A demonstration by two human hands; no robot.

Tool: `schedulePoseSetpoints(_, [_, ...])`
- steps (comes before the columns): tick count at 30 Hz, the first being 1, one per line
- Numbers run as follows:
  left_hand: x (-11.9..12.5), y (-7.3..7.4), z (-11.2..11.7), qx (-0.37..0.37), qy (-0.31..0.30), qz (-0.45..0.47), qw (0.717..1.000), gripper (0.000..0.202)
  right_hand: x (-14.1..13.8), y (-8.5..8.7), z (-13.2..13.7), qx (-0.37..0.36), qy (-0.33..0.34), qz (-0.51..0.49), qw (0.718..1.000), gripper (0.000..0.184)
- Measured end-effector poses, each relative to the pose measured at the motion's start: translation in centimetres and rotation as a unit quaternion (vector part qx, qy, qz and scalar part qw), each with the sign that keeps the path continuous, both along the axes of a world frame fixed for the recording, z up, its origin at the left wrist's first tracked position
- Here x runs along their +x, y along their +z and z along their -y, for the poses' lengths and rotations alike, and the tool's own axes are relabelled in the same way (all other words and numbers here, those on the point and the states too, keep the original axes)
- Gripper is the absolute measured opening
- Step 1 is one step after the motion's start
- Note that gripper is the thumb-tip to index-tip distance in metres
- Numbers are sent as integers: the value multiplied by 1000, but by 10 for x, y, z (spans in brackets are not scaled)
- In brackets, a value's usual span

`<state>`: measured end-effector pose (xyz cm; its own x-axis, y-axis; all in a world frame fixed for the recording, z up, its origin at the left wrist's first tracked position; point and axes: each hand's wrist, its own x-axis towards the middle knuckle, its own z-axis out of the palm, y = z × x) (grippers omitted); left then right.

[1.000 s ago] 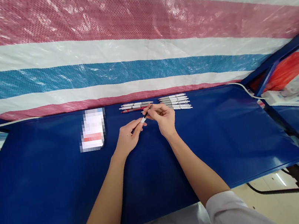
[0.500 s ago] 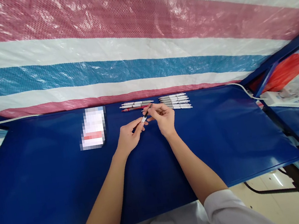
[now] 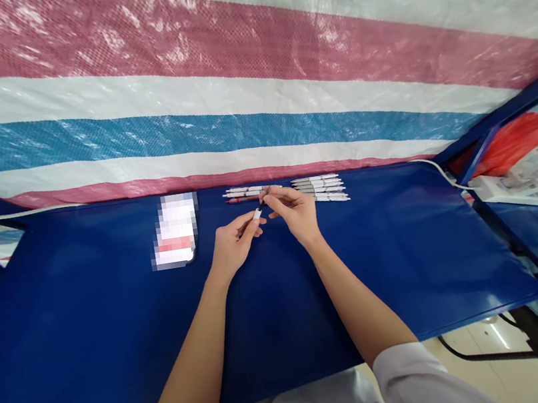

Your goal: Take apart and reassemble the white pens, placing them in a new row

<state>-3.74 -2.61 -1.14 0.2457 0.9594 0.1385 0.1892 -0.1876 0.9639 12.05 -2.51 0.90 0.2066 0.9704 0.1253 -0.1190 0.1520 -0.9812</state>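
My left hand (image 3: 231,247) is closed on the white barrel of a pen (image 3: 257,214), thumb and finger pinching it near its lower end. My right hand (image 3: 298,210) pinches the dark upper part of the same pen, so both hands meet on it above the table. Whether the dark part is joined to the barrel or separate is too small to tell. Behind the hands lie a few white pens (image 3: 242,191) and a red pen (image 3: 238,200), partly hidden by my right hand. Right of them, several white and grey pens (image 3: 322,188) lie side by side.
A phone (image 3: 175,229) with a blurred-out screen lies on the blue table (image 3: 115,319) to the left. A striped plastic sheet (image 3: 231,86) rises behind. At right are a power strip (image 3: 514,188), a red plastic bag (image 3: 517,137), white cables and a metal frame.
The view has shifted slightly, so the table items appear a little to the right. Both hands keep their hold on the pen, with hardly any movement between them.
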Motion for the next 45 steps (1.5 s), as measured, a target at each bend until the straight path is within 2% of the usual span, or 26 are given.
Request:
schedulePoseSetpoints(4, [-3, 3, -1, -23, 12, 26, 999, 34, 9, 6, -5, -39, 38, 48, 997, 37])
schedulePoseSetpoints(7, [-5, 2, -2, -38, 20, 35, 998, 34, 17, 5, -8, -40, 38, 72, 996, 39])
schedulePoseSetpoints(9, [-7, 0, -4, -47, 28, 49, 997, 36, 24, 3, -10, -22, 31, 130, 991, 36])
schedulePoseSetpoints(11, [-8, 0, -5, -53, 40, 73, 995, 37, 32, 0, -12, 12, 37, 241, 970, 32])
schedulePoseSetpoints(13, [-8, 0, -7, -57, 53, 97, 992, 37, 39, -3, -15, 52, 39, 386, 920, 27])
schedulePoseSetpoints(15, [-8, 1, -8, -62, 62, 115, 989, 37, 44, -6, -18, 80, 47, 520, 849, 27])
schedulePoseSetpoints(17, [-7, 1, -8, -67, 67, 129, 987, 37, 48, -8, -21, 99, 71, 610, 783, 29])
schedulePoseSetpoints(19, [-7, 1, -9, -70, 68, 141, 985, 37, 49, -9, -23, 115, 100, 658, 738, 32])
schedulePoseSetpoints(21, [-7, 1, -9, -70, 68, 141, 985, 37, 49, -9, -26, 123, 121, 680, 713, 35])
schedulePoseSetpoints(24, [-7, 0, -10, -70, 70, 132, 986, 38, 48, -6, -28, 119, 137, 694, 697, 35])
schedulePoseSetpoints(32, [-6, -1, -12, -60, 69, 128, 988, 40, 46, 0, -26, 119, 152, 707, 680, 36])
schedulePoseSetpoints(45, [-3, 1, -8, -48, 45, 127, 990, 41, 49, 3, -30, 136, 184, 708, 668, 39])
